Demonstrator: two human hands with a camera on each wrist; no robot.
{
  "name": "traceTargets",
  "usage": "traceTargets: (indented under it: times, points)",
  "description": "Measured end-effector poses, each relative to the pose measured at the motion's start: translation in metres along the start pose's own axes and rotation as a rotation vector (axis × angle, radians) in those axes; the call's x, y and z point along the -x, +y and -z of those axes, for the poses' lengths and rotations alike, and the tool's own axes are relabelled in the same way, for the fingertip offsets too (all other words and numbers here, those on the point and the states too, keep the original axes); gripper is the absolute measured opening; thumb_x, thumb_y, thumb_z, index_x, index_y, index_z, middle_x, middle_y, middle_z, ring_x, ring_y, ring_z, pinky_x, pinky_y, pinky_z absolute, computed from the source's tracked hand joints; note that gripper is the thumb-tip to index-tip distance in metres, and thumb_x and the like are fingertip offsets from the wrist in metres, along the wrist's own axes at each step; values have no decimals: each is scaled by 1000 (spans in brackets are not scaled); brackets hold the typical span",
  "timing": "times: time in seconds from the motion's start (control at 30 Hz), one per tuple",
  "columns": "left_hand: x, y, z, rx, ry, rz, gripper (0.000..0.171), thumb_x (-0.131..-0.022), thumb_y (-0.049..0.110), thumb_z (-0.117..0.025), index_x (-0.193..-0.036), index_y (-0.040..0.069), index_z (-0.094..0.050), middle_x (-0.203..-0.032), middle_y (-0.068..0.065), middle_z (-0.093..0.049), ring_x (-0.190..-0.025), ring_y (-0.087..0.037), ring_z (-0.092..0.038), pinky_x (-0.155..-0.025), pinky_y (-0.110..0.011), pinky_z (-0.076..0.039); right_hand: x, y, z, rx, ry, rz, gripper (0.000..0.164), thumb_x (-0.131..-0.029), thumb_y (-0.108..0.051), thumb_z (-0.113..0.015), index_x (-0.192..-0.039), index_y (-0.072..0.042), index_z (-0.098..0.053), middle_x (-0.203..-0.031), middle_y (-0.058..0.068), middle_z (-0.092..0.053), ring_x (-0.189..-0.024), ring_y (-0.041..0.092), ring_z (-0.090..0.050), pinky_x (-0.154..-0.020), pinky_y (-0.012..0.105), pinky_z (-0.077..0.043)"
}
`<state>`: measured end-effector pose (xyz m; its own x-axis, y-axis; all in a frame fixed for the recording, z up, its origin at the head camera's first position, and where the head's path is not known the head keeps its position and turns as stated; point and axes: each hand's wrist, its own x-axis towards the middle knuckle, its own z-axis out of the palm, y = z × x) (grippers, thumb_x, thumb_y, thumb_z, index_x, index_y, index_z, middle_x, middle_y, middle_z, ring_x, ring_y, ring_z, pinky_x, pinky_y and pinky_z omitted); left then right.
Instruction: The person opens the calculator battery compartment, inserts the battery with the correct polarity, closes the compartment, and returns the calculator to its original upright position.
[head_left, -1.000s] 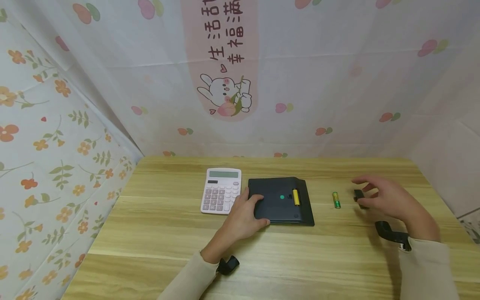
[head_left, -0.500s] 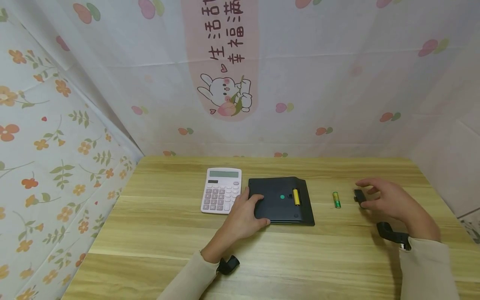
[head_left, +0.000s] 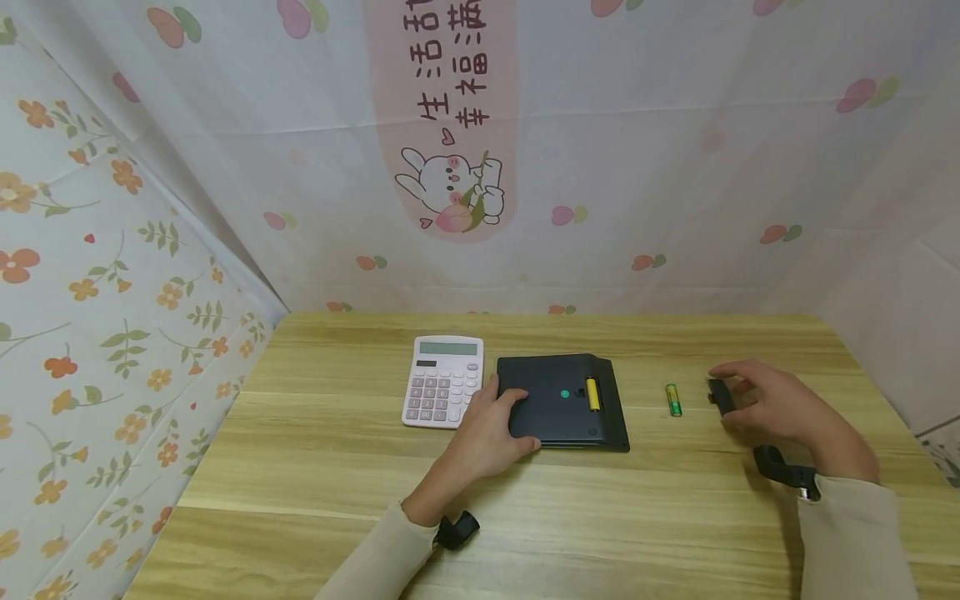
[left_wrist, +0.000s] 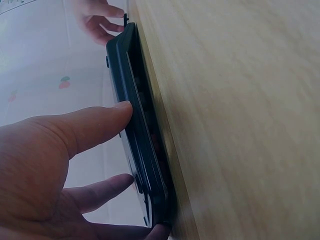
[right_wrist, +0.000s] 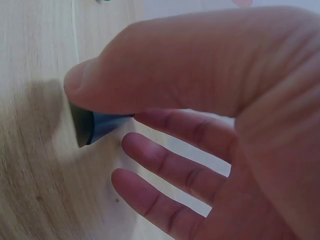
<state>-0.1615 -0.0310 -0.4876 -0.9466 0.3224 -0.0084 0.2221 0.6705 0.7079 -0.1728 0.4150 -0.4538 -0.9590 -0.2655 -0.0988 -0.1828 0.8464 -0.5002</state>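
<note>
A black calculator (head_left: 551, 417) lies face down on the table, its battery slot uncovered with a yellow battery (head_left: 592, 394) in it. My left hand (head_left: 483, 429) grips its left end, the thumb on the near edge and fingers at the left side, as the left wrist view also shows. Over at the right, my right hand (head_left: 776, 404) pinches a small black battery cover (head_left: 721, 397) between thumb and index finger. The right wrist view shows the cover (right_wrist: 102, 127) partly hidden behind the thumb, close to the tabletop, with the other fingers held apart from it.
A green and yellow battery (head_left: 673, 400) lies between the black calculator and my right hand. A white calculator (head_left: 442, 382) lies face up on the left, close to my left hand. Patterned cloth (head_left: 600, 167) hangs behind the wooden table (head_left: 585, 525).
The fingers of my right hand have drawn in on the battery cover, which has turned slightly. My left hand and the black calculator have stayed in place.
</note>
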Motion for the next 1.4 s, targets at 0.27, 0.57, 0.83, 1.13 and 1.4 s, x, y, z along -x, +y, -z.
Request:
traceTargets:
  times: [0.27,0.57,0.83,1.13,1.4]
  points:
    - [0,0,0,-3,3,-3,73,-84,29,-95,-148,7,-68,-174,-32,-28,-157,-52,-35,-120,-65,-38,-1,1,-1,-9,-11,3,72,-80,-2,-93,-143,10,-60,-141,38,-59,-115,54,-64,-89,65,-55]
    - [0,0,0,-10,2,0,72,-85,28,-95,-148,6,-67,-174,-33,-29,-157,-52,-34,-120,-65,-38,-1,0,0,-6,-18,0,71,-80,1,-91,-144,9,-60,-139,36,-60,-114,53,-64,-87,63,-55]
    - [-6,-12,-8,-22,5,-3,76,-83,33,-96,-149,8,-67,-175,-31,-27,-158,-51,-33,-120,-65,-38,-1,2,-1,-13,-14,-6,69,-81,-2,-91,-143,5,-62,-133,30,-66,-113,49,-66,-87,61,-55]
    - [-5,-11,-8,-69,8,-15,74,-85,36,-95,-149,11,-68,-174,-32,-30,-156,-51,-37,-117,-63,-42,-1,1,0,3,-12,-4,70,-80,1,-92,-142,7,-62,-130,31,-67,-111,50,-67,-86,62,-55]
    - [5,11,10,-15,-9,-31,70,-86,27,-93,-146,3,-67,-170,-38,-31,-153,-55,-38,-116,-66,-41,-2,0,-1,8,-9,7,69,-79,1,-92,-141,8,-62,-130,32,-66,-110,50,-67,-86,63,-55]
